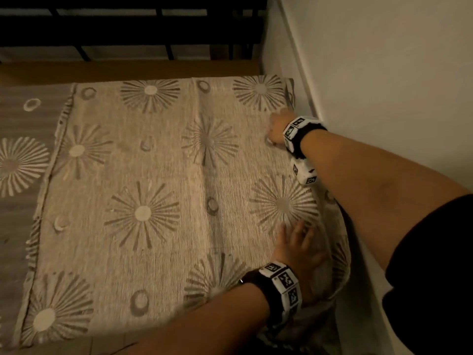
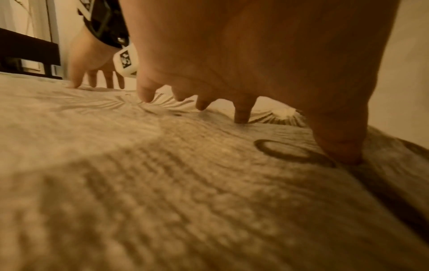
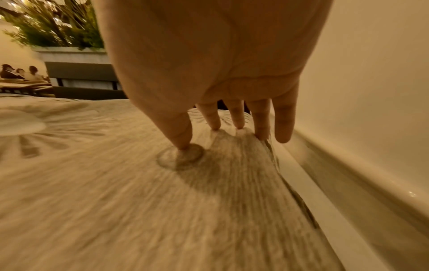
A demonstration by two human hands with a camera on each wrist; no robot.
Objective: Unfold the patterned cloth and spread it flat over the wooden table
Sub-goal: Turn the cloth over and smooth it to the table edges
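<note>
wrists: black bands, white marker cubes | right upper arm: black sleeve

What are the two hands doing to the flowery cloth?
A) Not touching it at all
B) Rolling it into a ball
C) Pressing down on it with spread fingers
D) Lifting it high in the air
C: the left hand and the right hand both have straight, spread fingers, fingertips pushing down on the patterned cloth, which lies on the surface by the wall.
</note>
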